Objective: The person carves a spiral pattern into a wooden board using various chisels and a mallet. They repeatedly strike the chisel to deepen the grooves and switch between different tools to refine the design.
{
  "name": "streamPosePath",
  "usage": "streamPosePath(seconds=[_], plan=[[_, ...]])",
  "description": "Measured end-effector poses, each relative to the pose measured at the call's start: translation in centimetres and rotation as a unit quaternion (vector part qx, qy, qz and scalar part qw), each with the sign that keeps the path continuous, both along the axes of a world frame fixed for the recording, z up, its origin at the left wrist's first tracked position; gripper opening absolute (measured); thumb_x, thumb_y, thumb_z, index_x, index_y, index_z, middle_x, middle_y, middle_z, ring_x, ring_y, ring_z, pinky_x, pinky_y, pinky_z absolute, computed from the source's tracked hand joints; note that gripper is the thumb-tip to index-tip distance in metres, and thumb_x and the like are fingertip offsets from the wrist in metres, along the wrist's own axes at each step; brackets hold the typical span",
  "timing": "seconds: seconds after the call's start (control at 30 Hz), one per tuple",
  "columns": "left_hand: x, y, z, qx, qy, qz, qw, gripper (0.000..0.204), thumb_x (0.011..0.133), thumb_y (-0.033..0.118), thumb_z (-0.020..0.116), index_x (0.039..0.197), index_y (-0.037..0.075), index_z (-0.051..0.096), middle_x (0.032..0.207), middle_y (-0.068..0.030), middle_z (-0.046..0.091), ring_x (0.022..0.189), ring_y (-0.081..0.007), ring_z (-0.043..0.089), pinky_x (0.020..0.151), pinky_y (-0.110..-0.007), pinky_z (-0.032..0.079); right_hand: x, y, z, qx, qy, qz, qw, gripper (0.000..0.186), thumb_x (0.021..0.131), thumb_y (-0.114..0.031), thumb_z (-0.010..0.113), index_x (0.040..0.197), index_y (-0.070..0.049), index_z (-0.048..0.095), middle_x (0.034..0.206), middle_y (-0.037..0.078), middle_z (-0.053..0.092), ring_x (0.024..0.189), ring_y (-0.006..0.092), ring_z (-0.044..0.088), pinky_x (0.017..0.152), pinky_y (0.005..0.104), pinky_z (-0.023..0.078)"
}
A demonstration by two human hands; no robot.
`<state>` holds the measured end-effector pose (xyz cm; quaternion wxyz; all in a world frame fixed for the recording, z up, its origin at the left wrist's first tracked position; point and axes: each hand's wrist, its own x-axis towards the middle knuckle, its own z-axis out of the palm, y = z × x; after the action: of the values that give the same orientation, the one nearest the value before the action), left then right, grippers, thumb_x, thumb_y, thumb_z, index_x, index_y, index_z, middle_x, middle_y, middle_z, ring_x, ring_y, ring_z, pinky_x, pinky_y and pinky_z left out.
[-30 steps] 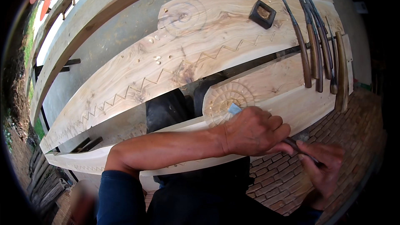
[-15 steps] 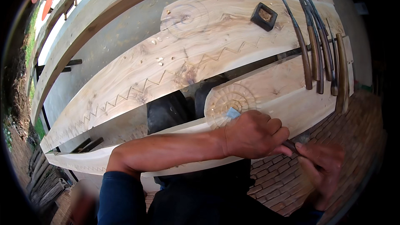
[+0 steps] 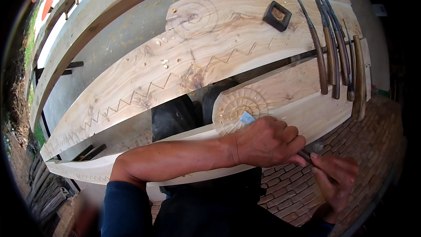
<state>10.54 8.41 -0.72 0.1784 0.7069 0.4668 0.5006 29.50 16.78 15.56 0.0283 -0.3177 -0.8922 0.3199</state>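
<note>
My left hand [image 3: 272,142] is closed around a carving chisel, its forearm crossing low over the near wooden board [image 3: 307,79]. The chisel's flat, pale blade [image 3: 247,117] sticks out past my left knuckles and rests at the round carved rosette [image 3: 230,101]. Beyond the board's near edge, my right hand [image 3: 337,177] grips the end of the dark handle [image 3: 305,155]. My left hand hides the middle of the tool, and the blade's exact cutting edge is too small to make out.
Several chisels [image 3: 329,52] lie side by side at the right across both boards. A black square block [image 3: 277,16] with a hollow sits on the far board [image 3: 245,26], near wood chips [image 3: 165,62]. Curved timber [image 3: 101,22] stands at the left, above brick paving [image 3: 289,184] and concrete.
The blade has shifted slightly rightward against the rosette. My right hand has dipped a little with the handle end, and the whole view has drifted slightly. Both grips stay the same.
</note>
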Motion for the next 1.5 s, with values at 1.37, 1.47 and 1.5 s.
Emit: streamPosePath(seconds=[1.37, 1.47, 1.5], plan=[[-0.4, -0.1, 0.2, -0.015, 0.014, 0.051, 0.998, 0.049, 0.098, 0.056, 0.073, 0.081, 0.014, 0.053, 0.074, -0.0018, 0.046, 0.056, -0.0178, 0.052, 0.049, -0.032, 0.044, 4.3, 3.3, -0.1, -0.065, 0.303, -0.114, 0.944, 0.114, 0.1, -0.092, 0.02, 0.126, 0.007, 0.069, 0.109, 0.027, 0.073, 0.095, 0.035, 0.066, 0.089, 0.0578, 0.053], [-0.1, -0.7, 0.3, 0.053, 0.011, 0.011, 0.998, 0.048, 0.098, 0.054, 0.073, 0.08, 0.014, 0.052, 0.075, -0.0016, 0.045, 0.058, -0.0177, 0.051, 0.051, -0.032, 0.042, 5.9, 3.0, 0.2, -0.09, 0.347, -0.155, 0.92, 0.104, 0.107, -0.082, 0.018, 0.127, 0.006, 0.068, 0.108, 0.025, 0.073, 0.097, 0.0335, 0.066, 0.091, 0.0562, 0.053], [-0.1, -1.1, 0.6, 0.067, 0.008, -0.021, 0.997, 0.047, 0.098, 0.052, 0.073, 0.081, 0.014, 0.052, 0.076, -0.001, 0.043, 0.06, -0.0167, 0.05, 0.052, -0.031, 0.041, 6.9, 2.6, -0.5, -0.078, 0.318, -0.194, 0.925, 0.096, 0.111, -0.075, 0.022, 0.124, 0.007, 0.07, 0.106, 0.023, 0.074, 0.095, 0.0324, 0.066, 0.093, 0.0551, 0.053]])
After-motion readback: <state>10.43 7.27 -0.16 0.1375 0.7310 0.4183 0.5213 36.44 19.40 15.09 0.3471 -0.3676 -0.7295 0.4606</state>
